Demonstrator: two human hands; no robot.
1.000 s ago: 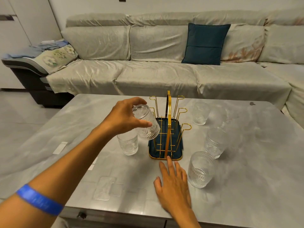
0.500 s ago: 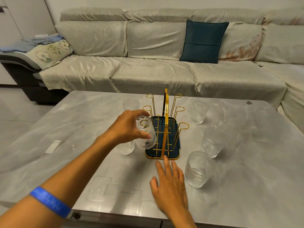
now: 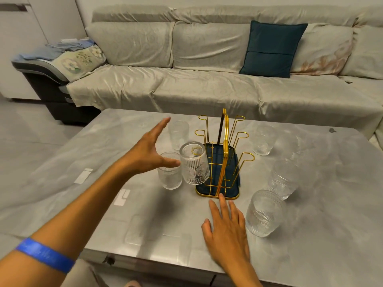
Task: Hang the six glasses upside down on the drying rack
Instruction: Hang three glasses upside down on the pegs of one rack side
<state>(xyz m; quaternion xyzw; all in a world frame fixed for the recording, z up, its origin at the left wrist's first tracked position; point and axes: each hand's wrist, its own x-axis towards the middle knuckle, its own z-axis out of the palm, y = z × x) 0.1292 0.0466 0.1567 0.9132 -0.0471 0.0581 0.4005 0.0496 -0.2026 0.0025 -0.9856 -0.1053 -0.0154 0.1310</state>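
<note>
One glass (image 3: pixel 193 165) hangs upside down on the near-left prong of the gold drying rack (image 3: pixel 222 156), mid-table. Left hand (image 3: pixel 148 151) is spread open just beside it, gripping nothing — thumb tip near the glass wall. Right hand (image 3: pixel 227 230) lies flat & open on the table (image 3: pixel 331 204) by its near edge, fingertips at the rack's base. Five other glasses stand upright: two left of the rack (image 3: pixel 170 170) (image 3: pixel 178 134), three right (image 3: pixel 262 139) (image 3: pixel 283 179) (image 3: pixel 264 213).

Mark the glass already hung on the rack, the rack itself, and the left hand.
hung glass (image 3: pixel 194 166): head view, ribbed side wall.
drying rack (image 3: pixel 225 129): head view, gold central handle.
left hand (image 3: pixel 146 153): head view, back of the open hand.
</note>
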